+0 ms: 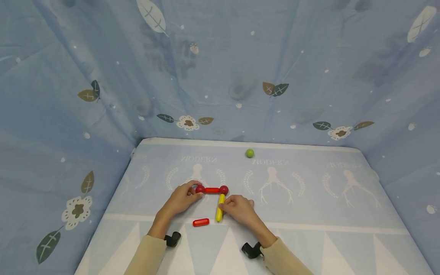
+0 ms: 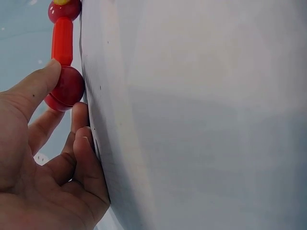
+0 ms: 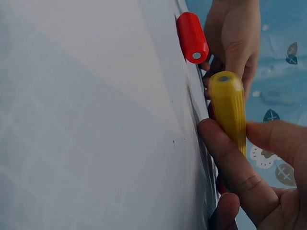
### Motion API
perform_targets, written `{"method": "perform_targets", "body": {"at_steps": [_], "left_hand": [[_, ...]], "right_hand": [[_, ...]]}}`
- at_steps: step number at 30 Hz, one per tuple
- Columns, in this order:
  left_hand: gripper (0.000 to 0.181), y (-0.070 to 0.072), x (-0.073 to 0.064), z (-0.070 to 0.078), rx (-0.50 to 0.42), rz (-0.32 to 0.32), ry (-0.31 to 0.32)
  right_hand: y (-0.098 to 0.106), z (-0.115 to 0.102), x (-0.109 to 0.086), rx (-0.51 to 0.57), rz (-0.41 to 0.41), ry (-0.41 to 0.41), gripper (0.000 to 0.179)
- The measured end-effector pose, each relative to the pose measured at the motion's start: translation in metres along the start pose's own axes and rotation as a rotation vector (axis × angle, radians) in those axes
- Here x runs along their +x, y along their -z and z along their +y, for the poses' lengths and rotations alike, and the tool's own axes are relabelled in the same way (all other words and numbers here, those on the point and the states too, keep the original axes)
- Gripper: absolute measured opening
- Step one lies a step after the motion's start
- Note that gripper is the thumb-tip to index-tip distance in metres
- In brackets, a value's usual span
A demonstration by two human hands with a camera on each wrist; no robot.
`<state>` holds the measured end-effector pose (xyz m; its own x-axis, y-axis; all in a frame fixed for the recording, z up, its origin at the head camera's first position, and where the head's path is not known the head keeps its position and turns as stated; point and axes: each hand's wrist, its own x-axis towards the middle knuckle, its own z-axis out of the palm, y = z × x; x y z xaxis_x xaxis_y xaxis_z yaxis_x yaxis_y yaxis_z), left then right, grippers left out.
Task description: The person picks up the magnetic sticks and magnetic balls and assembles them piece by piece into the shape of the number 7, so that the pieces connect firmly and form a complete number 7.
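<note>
My left hand (image 1: 183, 198) pinches the left red ball (image 2: 69, 88) between thumb and fingers. A red rod (image 1: 211, 190) links that ball to a second red ball (image 1: 224, 190) on its right. Between thumb and forefinger, my right hand (image 1: 238, 208) holds a yellow rod (image 1: 220, 208), whose far end meets the right-hand ball. In the right wrist view the yellow rod's near end (image 3: 224, 78) shows a grey metallic disc. A loose red rod (image 1: 201, 222) lies on the table nearer me, left of the yellow one.
A green ball (image 1: 249, 153) lies toward the back of the cloth-covered table (image 1: 295, 217). Blue patterned curtain (image 1: 220, 76) surrounds the table at the back and sides. Black wrist-worn devices (image 1: 252, 250) sit at both of my sleeves.
</note>
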<state>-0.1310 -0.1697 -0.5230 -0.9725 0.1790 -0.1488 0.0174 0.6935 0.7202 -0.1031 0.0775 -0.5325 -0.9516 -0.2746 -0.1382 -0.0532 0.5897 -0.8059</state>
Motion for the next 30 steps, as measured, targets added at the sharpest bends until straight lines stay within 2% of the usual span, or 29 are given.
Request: {"method": "perform_targets", "body": {"at_steps": [30], "left_hand": [[0.045,0.0,-0.001,-0.001,0.009,0.02,-0.006]], "right_hand": [[-0.012,0.001,0.007,-0.06,0.069,0.02,0.032]]}}
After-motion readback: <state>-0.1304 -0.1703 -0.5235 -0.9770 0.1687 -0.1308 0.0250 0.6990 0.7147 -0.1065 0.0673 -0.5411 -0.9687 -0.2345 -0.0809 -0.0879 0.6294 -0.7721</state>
